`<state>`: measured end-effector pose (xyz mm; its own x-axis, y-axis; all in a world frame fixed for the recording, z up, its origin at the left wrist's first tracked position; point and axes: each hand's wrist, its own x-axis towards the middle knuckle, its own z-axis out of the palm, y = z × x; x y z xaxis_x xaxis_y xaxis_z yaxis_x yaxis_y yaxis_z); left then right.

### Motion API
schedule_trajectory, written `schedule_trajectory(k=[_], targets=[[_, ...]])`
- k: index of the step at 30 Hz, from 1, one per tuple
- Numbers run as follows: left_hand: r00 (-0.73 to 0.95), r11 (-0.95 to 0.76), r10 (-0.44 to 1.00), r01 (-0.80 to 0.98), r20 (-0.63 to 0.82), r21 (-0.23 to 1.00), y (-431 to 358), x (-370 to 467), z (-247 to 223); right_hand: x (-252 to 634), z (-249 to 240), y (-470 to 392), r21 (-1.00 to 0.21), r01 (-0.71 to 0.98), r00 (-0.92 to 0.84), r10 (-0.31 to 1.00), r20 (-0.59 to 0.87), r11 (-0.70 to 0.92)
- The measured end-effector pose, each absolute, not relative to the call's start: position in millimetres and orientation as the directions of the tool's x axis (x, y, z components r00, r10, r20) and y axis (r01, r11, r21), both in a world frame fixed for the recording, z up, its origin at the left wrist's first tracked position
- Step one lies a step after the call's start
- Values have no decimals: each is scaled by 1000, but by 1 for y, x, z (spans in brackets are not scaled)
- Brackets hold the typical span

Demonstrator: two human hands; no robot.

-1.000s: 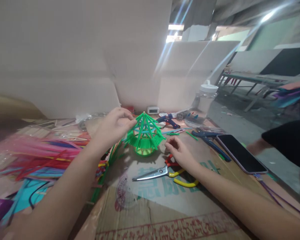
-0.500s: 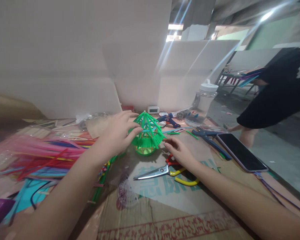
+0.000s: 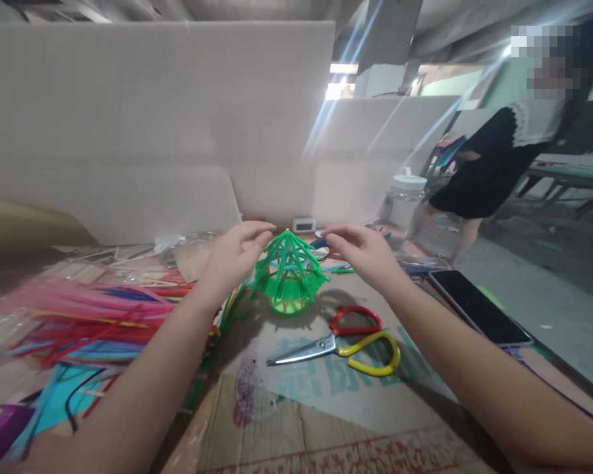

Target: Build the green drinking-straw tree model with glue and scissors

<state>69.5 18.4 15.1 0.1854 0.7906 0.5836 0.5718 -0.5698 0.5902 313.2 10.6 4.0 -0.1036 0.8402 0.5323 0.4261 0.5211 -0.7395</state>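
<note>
A small green pavilion model [image 3: 290, 270], with a pointed roof of green strips over thin posts and a round green base, stands upright on the cardboard. My left hand [image 3: 244, 249] is at its left, fingers stretched near the roof; whether the fingertips touch it I cannot tell. On the other side my right hand [image 3: 360, 249] hovers apart from the roof, fingers extended and holding nothing. Scissors [image 3: 333, 345] with one red and one yellow handle lie in front of the model. A blue glue gun [image 3: 320, 243] behind it is mostly covered by my right hand.
Pink, red and blue pipe cleaners [image 3: 109, 313] are heaped at left. A phone [image 3: 477, 308] with a cable lies at the right edge, a clear bottle [image 3: 406, 197] behind it. A small digital clock [image 3: 304, 225] stands by the white panel [image 3: 153, 118]. A person [image 3: 499, 158] stands beyond the table.
My right hand has moved up and away from the scissors to beside the roof. My left hand has shifted slightly off the roof. The view has tilted up, and the person beyond has shifted left.
</note>
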Motion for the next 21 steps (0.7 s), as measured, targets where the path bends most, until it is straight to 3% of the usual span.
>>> schedule_trajectory(k=[6, 16, 21], targets=[[100, -535, 829, 432, 551, 726, 30, 81, 19, 280, 30, 29, -721, 472, -186, 857, 481, 507], [302, -711, 605, 620, 737, 330, 17, 80, 17, 272, 28, 34, -699, 442, -287, 826, 484, 563], [322, -705, 567, 667, 758, 243, 18, 79, 14, 273, 17, 37, -731, 405, -247, 835, 491, 549]])
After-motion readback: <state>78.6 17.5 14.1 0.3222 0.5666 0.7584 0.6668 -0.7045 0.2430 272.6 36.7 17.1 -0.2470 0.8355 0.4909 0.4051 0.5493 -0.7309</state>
